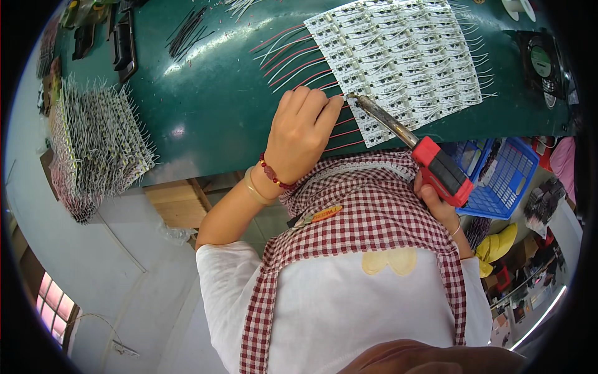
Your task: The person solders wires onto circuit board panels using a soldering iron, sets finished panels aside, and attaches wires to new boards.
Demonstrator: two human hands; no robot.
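My left hand (302, 128) is closed in a pinch at the left edge of a white panel of small circuit boards (398, 56). Its fingertips seem to hold a thin wire, largely hidden by the fingers. The metal tip of a red and black soldering iron (443, 171) meets the panel's edge right beside those fingertips. Wrapped round the iron's handle is my right hand (436, 202), partly hidden below it. Red and white wires (293, 59) stick out leftward from the panel above and below my left hand.
A thick stack of wired boards (99, 137) hangs over the green table's (205, 106) left edge. Dark loose wires (185, 32) lie at the back. A black round-faced device (541, 65) stands at the right, with a blue plastic basket (507, 181) below the table.
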